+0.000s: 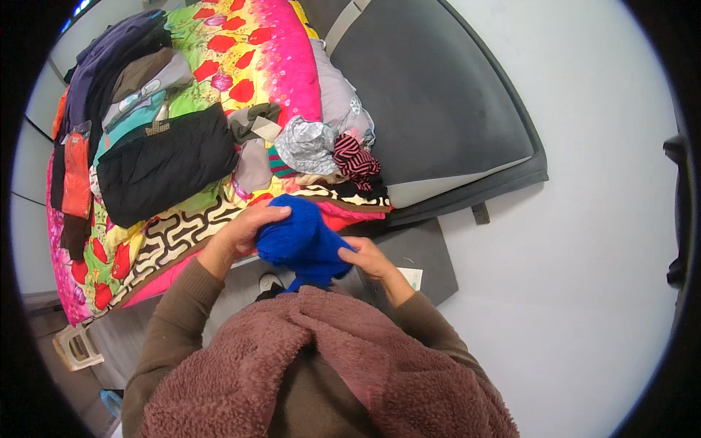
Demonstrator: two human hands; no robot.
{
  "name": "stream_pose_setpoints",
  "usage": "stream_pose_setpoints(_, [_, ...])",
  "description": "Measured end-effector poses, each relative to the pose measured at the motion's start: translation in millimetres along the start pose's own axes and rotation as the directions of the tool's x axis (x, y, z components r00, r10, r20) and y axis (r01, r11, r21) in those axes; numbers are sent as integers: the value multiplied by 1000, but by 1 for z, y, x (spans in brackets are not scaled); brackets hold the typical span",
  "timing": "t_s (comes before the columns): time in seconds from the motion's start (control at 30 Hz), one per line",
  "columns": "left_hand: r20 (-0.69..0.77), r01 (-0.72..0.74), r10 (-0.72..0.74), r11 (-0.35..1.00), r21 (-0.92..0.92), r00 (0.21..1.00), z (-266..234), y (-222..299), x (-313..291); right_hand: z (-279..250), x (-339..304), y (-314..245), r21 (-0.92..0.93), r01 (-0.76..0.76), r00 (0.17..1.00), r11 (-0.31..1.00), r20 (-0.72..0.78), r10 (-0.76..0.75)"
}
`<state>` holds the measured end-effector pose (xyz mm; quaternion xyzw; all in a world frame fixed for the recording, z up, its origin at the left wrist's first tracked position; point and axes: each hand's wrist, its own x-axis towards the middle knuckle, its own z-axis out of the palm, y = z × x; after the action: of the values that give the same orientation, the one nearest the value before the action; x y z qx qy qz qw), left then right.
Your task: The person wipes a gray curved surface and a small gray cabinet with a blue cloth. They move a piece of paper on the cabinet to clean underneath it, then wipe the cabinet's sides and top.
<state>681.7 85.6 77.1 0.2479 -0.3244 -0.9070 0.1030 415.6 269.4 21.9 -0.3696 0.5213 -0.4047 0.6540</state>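
bed (255, 62) | grey padded headboard (445, 95) along bed's right edge | white wall (599, 219) beyond headboard | grey floor (120, 337) along bed's near edge | pale stool (89, 360) off near left corner

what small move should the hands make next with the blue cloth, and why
Probably ease the left hand and right hand slightly apart to spread the blue cloth: they hold it at opposite sides, and it looks bunched and folded between them, so its full shape is hard to make out.
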Motion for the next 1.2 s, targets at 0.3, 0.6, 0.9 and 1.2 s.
stream_pose_setpoints(0.3, [-215,6,256,630,776,942,-41,-58,17,17,-85,-118,266,485,856,833,-341,-389])
stream_pose_setpoints(0.6, [-108,-23,52,968,251,993,-39,-49,72,-13,-151,-177,-178,456,877,872,-78,-475])
stream_pose_setpoints(0.9, [445,-366,4,577,730,895,171,-61,149,-54,-178,-244,-643,481,876,596,379,-298])
stream_pose_setpoints(1.2, [719,-704,-123,147,695,684,229,-56,129,-134,-161,-141,-482,341,650,807,-499,-573])
